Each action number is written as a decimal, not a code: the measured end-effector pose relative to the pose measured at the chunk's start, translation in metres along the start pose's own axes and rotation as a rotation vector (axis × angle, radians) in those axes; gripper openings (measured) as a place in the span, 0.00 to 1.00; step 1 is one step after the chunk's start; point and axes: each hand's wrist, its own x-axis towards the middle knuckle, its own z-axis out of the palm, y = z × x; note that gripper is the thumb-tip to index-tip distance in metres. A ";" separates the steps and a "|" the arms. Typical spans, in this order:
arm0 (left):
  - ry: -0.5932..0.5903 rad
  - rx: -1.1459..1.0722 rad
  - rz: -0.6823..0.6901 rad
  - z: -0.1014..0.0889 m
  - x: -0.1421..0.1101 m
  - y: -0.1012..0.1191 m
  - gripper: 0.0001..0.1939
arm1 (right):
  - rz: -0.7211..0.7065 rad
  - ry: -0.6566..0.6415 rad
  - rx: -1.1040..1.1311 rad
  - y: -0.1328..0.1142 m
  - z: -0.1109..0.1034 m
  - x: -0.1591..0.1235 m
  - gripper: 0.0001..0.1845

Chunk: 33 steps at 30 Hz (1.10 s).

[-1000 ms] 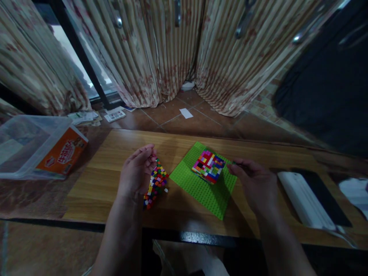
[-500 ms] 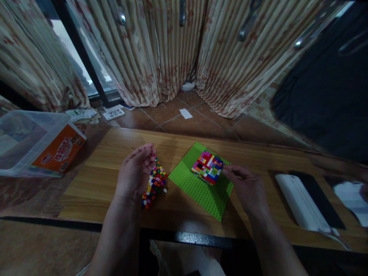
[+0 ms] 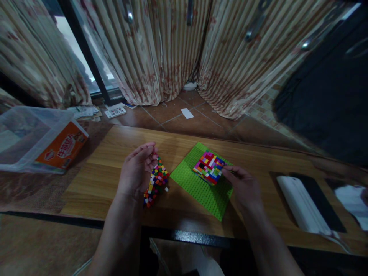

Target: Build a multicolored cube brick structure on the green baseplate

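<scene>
A green studded baseplate [image 3: 198, 191] lies turned at an angle on the wooden table. On it stands a low, squarish block of many-coloured toy building bricks [image 3: 209, 167]. The fingertips of my right hand [image 3: 244, 186] are pinched at the block's right corner, on a brick there; the fingers partly hide it. To the left of the baseplate spreads a pile of small loose bricks [image 3: 157, 178]. My left hand [image 3: 136, 168] is beside the pile, palm turned inward, fingers curled and thumb against them. What those fingers hold, if anything, is hidden. A single white brick [image 3: 166, 189] lies at the pile's edge.
On the left stands a clear plastic box [image 3: 43, 134] with an orange label. A white pouch-like object [image 3: 301, 205] and a dark flat item [image 3: 319, 199] lie to the right, with crumpled white paper [image 3: 352, 201] beyond. Striped curtains [image 3: 161, 53] hang behind the table.
The view has shifted slightly. Both hands keep nearly the same places and poses, my right hand still at the brick block's corner, my left beside the pile.
</scene>
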 end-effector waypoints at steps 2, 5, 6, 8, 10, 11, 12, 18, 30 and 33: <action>0.005 0.000 -0.001 0.000 0.000 0.000 0.10 | 0.004 0.006 -0.009 0.002 0.000 0.000 0.16; 0.010 -0.001 -0.002 0.001 0.000 0.000 0.10 | 0.006 -0.002 -0.053 0.004 -0.002 0.001 0.20; 0.010 -0.002 -0.003 0.001 0.000 0.000 0.10 | 0.002 -0.011 -0.065 0.004 -0.002 0.001 0.20; 0.008 -0.004 -0.002 0.001 0.000 0.000 0.10 | -0.002 -0.027 -0.066 0.005 -0.002 0.000 0.21; 0.002 -0.001 -0.002 0.001 -0.001 -0.001 0.10 | 0.008 -0.028 -0.038 0.005 -0.001 0.000 0.21; -0.001 0.002 0.000 0.001 -0.001 -0.001 0.10 | 0.019 -0.030 -0.026 0.005 0.000 0.000 0.21; -0.005 0.006 0.002 0.001 -0.001 -0.001 0.11 | 0.029 -0.032 -0.017 0.005 0.001 0.000 0.21; 0.000 0.033 -0.007 0.003 -0.001 -0.004 0.11 | 0.038 -0.034 -0.008 0.006 0.005 0.002 0.21; -0.019 0.056 0.004 0.001 0.002 -0.008 0.12 | 0.127 -0.102 0.136 0.008 -0.002 0.004 0.21; -0.020 0.050 0.011 0.000 0.002 -0.008 0.12 | 0.167 -0.125 0.144 0.008 -0.007 0.010 0.21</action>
